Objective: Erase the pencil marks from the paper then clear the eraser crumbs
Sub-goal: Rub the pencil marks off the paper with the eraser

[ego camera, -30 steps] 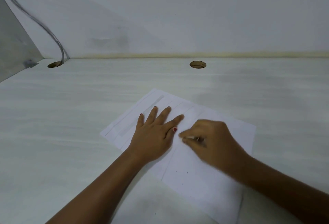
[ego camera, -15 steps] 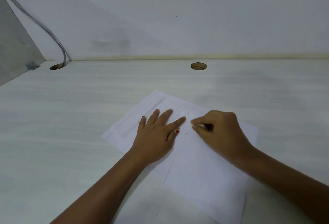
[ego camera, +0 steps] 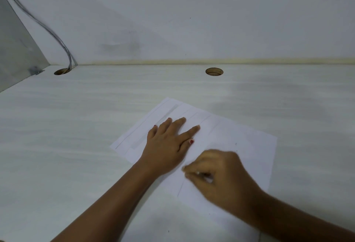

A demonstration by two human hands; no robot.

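Paper (ego camera: 247, 140), left hand (ego camera: 166, 146) spread flat on it, right hand (ego camera: 221, 178) over it pinching eraser (ego camera: 197, 173)

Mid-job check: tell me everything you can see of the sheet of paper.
The sheet of paper is white and thin, and lies flat and askew on the pale desk. Faint straight lines and grey bands run along its far-left part. A short pencil line shows beside the right hand, and a few dark specks dot its right side. The left hand presses flat on it. The right hand, pinching what looks like the eraser, is over its middle.
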